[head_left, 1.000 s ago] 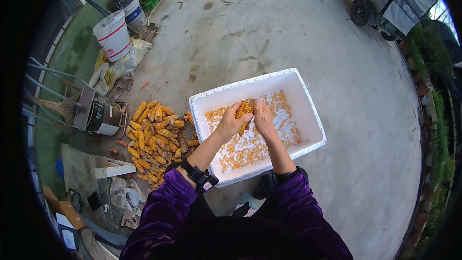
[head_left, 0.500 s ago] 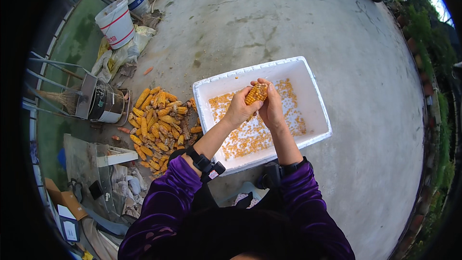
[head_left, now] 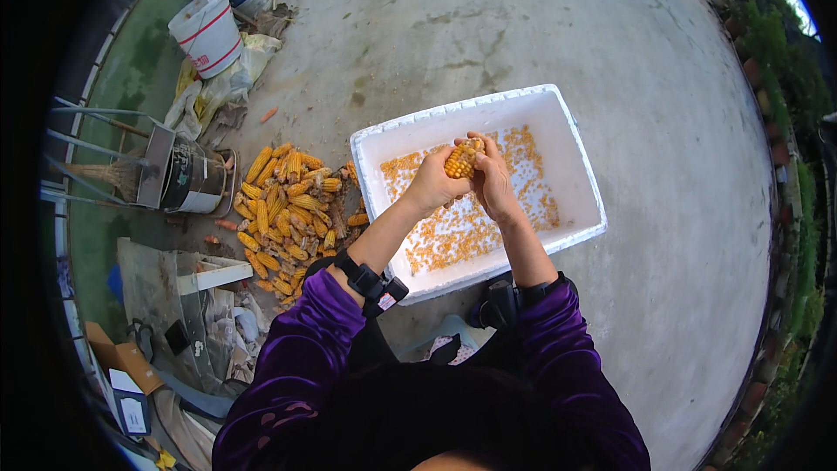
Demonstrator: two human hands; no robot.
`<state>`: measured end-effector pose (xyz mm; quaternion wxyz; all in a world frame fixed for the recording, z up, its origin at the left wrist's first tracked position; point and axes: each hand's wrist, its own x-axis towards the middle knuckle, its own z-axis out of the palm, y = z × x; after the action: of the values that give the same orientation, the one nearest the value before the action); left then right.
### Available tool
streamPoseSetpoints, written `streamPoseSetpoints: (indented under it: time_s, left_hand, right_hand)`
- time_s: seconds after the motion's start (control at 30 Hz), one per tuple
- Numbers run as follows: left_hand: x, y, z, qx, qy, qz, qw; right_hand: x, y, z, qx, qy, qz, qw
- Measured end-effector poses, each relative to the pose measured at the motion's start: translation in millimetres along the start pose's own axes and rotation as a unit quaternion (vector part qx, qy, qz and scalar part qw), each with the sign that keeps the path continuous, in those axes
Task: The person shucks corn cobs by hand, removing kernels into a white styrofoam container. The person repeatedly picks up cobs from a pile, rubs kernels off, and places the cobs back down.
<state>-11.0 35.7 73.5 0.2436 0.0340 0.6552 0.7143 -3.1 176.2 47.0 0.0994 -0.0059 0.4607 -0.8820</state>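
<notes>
Both my hands are closed round one yellow corn cob (head_left: 463, 160), held above a white foam box (head_left: 586, 225). My left hand (head_left: 429, 181) grips it from the left, and my right hand (head_left: 495, 185) wraps its right side with the thumb against the kernels. Part of the cob is hidden by my fingers. Loose corn kernels (head_left: 449, 240) are scattered over the bottom of the box. To the left of the box lies a heap of corn cobs (head_left: 292, 209) on the concrete.
A white bucket (head_left: 207, 33) stands at the far left on crumpled plastic sheeting. Below it, a dark drum (head_left: 193, 176) sits by a dustpan and a broom (head_left: 113, 174). Scrap boards (head_left: 157, 296) and a cardboard box (head_left: 122, 356) lie near left. Plants line the right edge.
The cob has turned slightly in my hands, and my right fingers have shifted over its top. The whole view has tilted a little, so the surroundings sit higher in the picture.
</notes>
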Motion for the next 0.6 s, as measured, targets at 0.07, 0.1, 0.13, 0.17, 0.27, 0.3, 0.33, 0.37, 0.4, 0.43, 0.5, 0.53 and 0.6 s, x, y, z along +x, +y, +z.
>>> streamPoseSetpoints:
  time_s: [0.07,0.1,0.13,0.17,0.27,0.3,0.33,0.37,0.4,0.43,0.5,0.53,0.6]
  left_hand:
    - [0.6,-4.3,2.0,-0.097,0.026,0.004,0.995]
    - [0.1,-4.5,0.1,-0.1,0.02,-0.008,0.995]
    - [0.5,-2.6,-1.4,-0.103,0.011,-0.021,0.994]
    - [0.7,-1.9,-1.7,-0.106,0.002,-0.033,0.994]
    - [0.9,-1.8,8.3,-0.011,0.02,-0.031,0.999]
    - [0.3,-0.5,11.2,0.013,0.019,-0.046,0.999]
    - [-0.2,-4.7,10.7,0.01,0.029,-0.02,0.999]
    - [0.4,-6.7,7.5,-0.042,0.02,-0.03,0.998]
    - [2.1,-7.4,1.9,-0.094,0.01,-0.041,0.995]
    - [3.8,-6.7,-1.8,-0.146,0.002,-0.049,0.988]
    - [2.9,-7.1,-2.3,-0.161,-0.011,-0.041,0.986]
    - [4.3,-11.9,-0.5,-0.142,-0.022,-0.024,0.989]
    - [5.8,-18.1,-3.7,-0.096,-0.052,-0.034,0.993]
  right_hand:
    - [0.6,-4.8,6.1,0.078,-0.01,0.016,0.997]
    - [-0.1,-7.4,9.7,0.117,-0.015,0.024,0.993]
    - [-2.0,-10.2,15.6,0.092,-0.007,0.014,0.996]
    - [-1.4,-5.3,14.9,0.059,0.006,0.0,0.998]
    - [6.2,15.9,4.9,-0.064,0.078,-0.026,0.995]
    - [7.2,18.0,-2.1,-0.039,0.079,-0.015,0.996]
    - [6.7,14.6,-0.3,-0.012,0.076,-0.002,0.997]
    - [6.4,11.9,-0.2,0.015,0.073,0.01,0.997]
    - [6.1,10.1,-7.3,0.109,0.038,0.037,0.993]
    - [5.0,-0.9,-1.2,0.143,0.035,0.041,0.988]
    - [4.3,-5.2,2.4,0.17,0.024,0.005,0.985]
    - [3.2,-3.2,1.4,0.14,0.022,-0.003,0.99]
    - [2.3,5.1,-2.2,0.082,0.017,-0.018,0.996]
